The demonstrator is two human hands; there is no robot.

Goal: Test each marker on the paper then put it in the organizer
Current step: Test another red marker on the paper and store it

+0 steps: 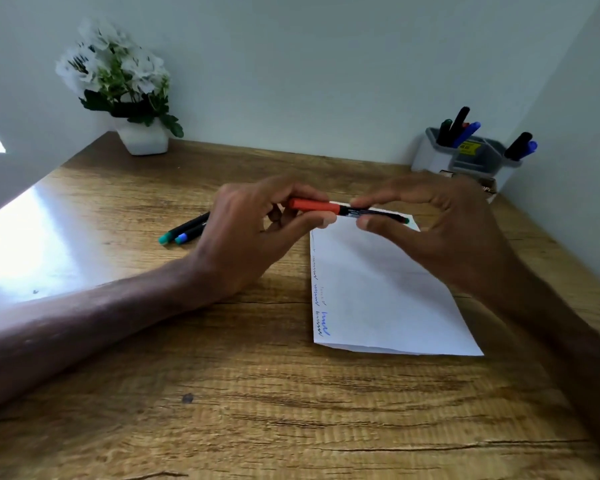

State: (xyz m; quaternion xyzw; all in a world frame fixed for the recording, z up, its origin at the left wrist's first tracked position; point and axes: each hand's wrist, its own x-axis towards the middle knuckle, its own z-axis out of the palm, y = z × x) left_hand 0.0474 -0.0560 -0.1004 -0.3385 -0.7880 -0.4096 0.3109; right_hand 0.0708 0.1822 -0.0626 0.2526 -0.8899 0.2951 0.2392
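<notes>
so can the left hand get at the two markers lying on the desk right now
Probably yes, once freed: the two markers lie on the desk just beside the left hand, nothing between. But its fingers grip the red cap of a marker held with the right hand.

Glossy wood-grain table (222, 393), matt paper (388, 299)

Daylight glare whitens the table (222, 393) at left; edges bend, soft focus.
</notes>
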